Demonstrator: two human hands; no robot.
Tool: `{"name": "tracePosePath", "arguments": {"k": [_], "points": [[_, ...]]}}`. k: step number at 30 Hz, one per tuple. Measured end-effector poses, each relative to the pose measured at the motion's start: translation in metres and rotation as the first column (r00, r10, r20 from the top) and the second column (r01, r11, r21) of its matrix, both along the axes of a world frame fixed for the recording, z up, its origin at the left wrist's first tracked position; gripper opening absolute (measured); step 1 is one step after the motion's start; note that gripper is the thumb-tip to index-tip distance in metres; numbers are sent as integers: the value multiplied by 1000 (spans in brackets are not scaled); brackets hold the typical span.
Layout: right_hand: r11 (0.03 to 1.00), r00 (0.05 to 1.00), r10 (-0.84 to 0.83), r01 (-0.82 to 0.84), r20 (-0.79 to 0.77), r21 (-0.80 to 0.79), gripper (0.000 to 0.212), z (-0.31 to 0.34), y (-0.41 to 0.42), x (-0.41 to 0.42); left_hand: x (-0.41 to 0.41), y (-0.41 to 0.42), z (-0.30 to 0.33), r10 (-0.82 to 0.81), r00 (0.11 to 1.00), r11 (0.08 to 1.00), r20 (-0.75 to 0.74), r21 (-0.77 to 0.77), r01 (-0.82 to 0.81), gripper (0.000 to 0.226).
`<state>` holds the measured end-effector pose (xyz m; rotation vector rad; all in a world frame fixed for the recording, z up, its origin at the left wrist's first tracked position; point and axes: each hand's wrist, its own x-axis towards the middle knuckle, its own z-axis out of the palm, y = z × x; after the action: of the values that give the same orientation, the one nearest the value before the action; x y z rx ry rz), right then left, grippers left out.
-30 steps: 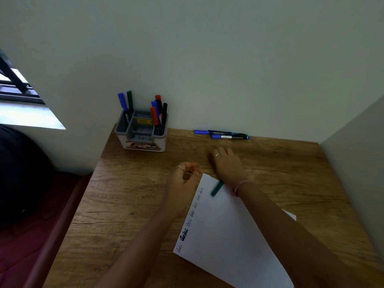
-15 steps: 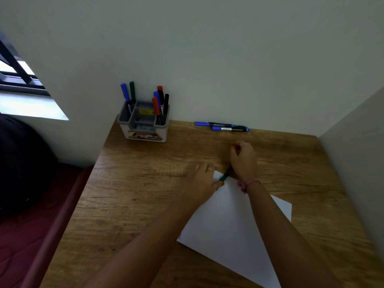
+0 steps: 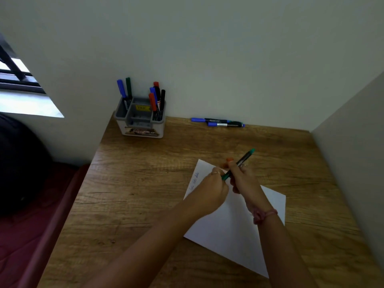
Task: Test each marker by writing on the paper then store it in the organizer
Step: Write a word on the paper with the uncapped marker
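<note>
A green marker (image 3: 242, 161) is held tilted above the white paper (image 3: 228, 221), its far end pointing up and to the right. My right hand (image 3: 244, 179) grips its barrel. My left hand (image 3: 214, 188) is closed on its near end, where the cap sits. The paper lies at an angle on the wooden desk (image 3: 145, 183) and shows small handwritten words along its left edge. A grey and white organizer (image 3: 140, 119) stands at the desk's back left corner with several markers upright in it.
Two blue markers (image 3: 218, 122) lie side by side against the back wall, right of the organizer. A side panel closes the desk on the right. A dark red seat and a window are off to the left.
My right hand picked the green marker up off the paper and raised it. My left hand moved over from the left and closed on its near end.
</note>
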<state>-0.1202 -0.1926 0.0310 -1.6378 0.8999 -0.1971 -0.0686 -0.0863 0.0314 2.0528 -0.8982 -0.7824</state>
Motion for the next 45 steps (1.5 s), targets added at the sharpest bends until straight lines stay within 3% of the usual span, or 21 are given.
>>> {"name": "tracePosePath", "arguments": {"k": [4,12,18,25,29,31,33,35,37,39,42,45], "points": [[1000,993,17,-14,120,-25,37,9,26,-13,-22,21,9,90,965,984,-245,-124,-124,28],[997,959,-5,-17,284,75,37,19,42,-14,-31,32,21,225,905,929,-362,-200,-311,29],[987,956,-42,-6,291,160,36,16,51,-7,-26,33,24,286,887,942,-363,-64,-330,34],[977,952,-62,-4,300,214,33,8,55,-2,-21,37,22,332,805,935,-491,57,-351,51],[944,873,-312,238,376,230,30,17,-8,-1,-49,71,20,238,797,971,-556,159,-178,70],[959,897,-276,232,346,164,27,16,-39,-3,-53,86,15,212,826,975,-522,166,-146,70],[992,944,-118,99,307,78,24,6,-44,-1,-37,88,6,211,876,977,-435,110,-180,58],[998,966,46,-56,256,32,21,-8,-35,2,-10,81,-6,217,941,976,-260,78,-203,45],[989,964,135,-144,230,20,22,-23,-27,4,24,70,-22,199,980,975,25,100,-200,32],[987,961,151,-158,229,9,19,-38,-24,8,58,59,-37,130,961,977,244,133,-166,30],[987,958,157,-163,239,6,16,-51,-20,13,91,47,-49,34,937,993,347,95,-71,32],[980,957,171,-190,233,61,28,-58,-16,12,108,39,-55,-126,882,987,454,145,66,32]]}}
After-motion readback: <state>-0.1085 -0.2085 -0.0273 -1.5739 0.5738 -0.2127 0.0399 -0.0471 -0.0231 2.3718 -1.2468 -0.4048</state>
